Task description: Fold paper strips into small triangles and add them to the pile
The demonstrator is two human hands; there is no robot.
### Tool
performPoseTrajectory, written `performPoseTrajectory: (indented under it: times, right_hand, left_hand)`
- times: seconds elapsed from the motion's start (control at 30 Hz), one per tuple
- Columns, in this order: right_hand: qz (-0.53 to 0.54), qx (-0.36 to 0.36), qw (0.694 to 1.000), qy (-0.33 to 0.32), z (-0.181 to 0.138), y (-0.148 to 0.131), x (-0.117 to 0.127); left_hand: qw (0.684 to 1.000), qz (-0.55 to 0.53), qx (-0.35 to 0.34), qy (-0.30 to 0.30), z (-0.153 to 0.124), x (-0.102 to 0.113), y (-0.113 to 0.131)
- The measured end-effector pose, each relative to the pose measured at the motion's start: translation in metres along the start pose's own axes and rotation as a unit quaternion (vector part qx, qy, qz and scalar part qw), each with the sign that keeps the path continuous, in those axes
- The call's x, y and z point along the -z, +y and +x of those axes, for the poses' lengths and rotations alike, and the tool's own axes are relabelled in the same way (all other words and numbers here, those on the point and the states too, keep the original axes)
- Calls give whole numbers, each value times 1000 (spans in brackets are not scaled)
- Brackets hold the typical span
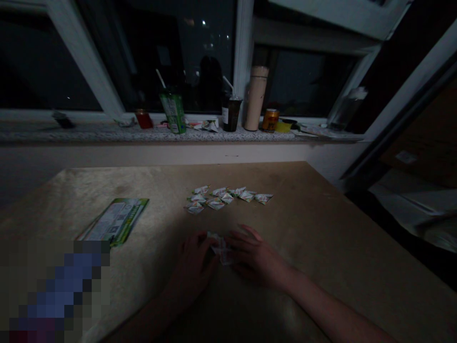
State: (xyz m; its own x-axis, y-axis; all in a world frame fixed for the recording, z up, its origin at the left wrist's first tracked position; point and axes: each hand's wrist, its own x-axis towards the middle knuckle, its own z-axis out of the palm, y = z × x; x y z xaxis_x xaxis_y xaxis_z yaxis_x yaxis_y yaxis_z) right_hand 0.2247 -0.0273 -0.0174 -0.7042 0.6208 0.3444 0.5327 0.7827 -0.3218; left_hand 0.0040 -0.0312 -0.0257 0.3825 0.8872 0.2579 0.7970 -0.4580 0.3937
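Observation:
A small pale, partly see-through plastic wrapper (222, 248) lies on the table between my two hands. My left hand (194, 259) has its left side between thumb and fingers. On the wrapper's right edge rest the fingers of my right hand (255, 257), stretched out and slightly spread; its thumb is hard to make out in the dim light. Just beyond my hands, several white wrappers with green and orange print, folded into small triangles (216, 204), sit in a loose cluster.
A green and white flat packet (119, 221) lies on the brown table (303, 214) at left, near a pixelated patch. Along the speckled windowsill (210, 136) stand a green cup (173, 112), a dark cup (231, 114), a beige flask (256, 97) and an orange can (270, 120).

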Motion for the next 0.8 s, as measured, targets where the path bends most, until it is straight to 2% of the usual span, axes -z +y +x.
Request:
performPoseTrajectory:
  times: [0.2, 0.27, 0.4, 0.57, 0.8]
  right_hand:
    - [39, -10, 999, -16, 2, -3, 9]
    - [40, -16, 999, -16, 1, -4, 14]
    - [26, -22, 999, -17, 1, -2, 18]
    - [4, -14, 1000, -16, 0, 0, 17]
    - [36, -19, 999, -18, -4, 0, 20]
  left_hand:
    - [996, 82, -11, 34, 1, 3, 5]
    - [990, 133, -48, 14, 3, 4, 9]
    - [970, 181, -148, -66, 0, -1, 15]
    - [971, 127, -169, -113, -19, -2, 13]
    - [964, 14, -171, -203, -21, 22, 4]
